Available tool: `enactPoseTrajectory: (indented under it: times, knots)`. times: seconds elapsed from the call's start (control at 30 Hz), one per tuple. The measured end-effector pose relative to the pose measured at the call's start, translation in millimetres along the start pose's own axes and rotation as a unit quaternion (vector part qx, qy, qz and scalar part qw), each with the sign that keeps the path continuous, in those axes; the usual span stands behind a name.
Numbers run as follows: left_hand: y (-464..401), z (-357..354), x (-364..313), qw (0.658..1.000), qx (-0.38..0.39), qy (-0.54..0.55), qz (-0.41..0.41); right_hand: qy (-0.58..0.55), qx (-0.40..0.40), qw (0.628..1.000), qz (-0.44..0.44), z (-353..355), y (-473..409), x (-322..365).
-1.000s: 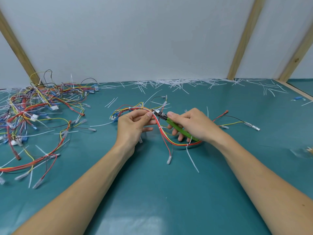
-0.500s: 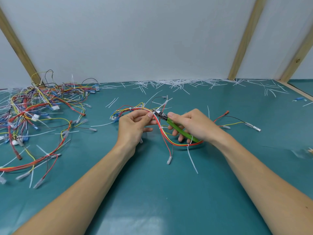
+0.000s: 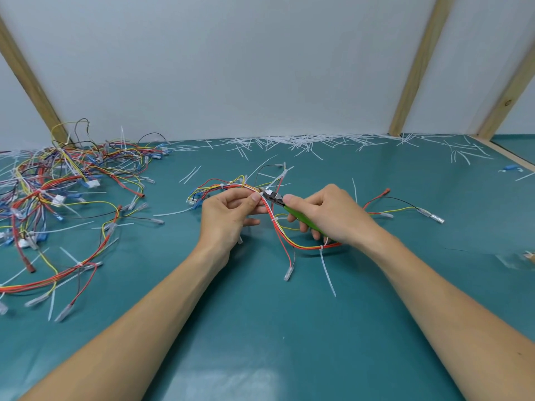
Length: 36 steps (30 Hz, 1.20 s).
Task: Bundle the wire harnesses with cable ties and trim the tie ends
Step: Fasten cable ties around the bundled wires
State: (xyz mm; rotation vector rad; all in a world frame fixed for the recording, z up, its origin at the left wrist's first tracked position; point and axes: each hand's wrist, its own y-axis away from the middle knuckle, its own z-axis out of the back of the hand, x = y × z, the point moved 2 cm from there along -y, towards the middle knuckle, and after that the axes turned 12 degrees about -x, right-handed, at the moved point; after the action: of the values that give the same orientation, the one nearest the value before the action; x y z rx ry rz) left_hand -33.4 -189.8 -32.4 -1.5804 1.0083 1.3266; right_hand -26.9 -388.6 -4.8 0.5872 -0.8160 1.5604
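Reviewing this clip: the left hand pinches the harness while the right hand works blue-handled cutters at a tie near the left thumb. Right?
Not quite. The head view shows the cutters have green handles, not blue. The rest holds: the left hand pinches the harness and the right hand works the cutters at a tie near the left thumb.

Teal tabletop (image 3: pixel 260 328), white wall (image 3: pixel 231 68), wooden battens (image 3: pixel 417 65).

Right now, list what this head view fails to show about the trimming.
- Cutter blades: too small to tell whether they bite a tie tail.
- Green cutter handles: mostly hidden in the right hand.
- Left hand grip on the harness: wires vanish behind its fingers.
- Wire pile: cut off by the left edge.
- Object at the right edge: blurred, unidentifiable.
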Motion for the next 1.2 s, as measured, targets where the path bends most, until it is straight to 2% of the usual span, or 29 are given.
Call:
enactPoseTrajectory:
  times: [0.5,0.8,1.2]
  knots:
    - [1.4,-0.1,1.7,1.000,0.002,-0.007,0.000,0.049,-0.023,0.998,0.026,1.3,-1.7,-3.7]
    - [1.3,0.8,2.8,1.000,0.003,-0.007,0.000,0.160,-0.069,0.981,0.085,-0.3,-3.3,-2.3]
    - [1.0,0.2,3.1,1.000,0.004,-0.007,0.001,0.163,-0.064,0.981,0.084,-0.9,-1.6,0.2]
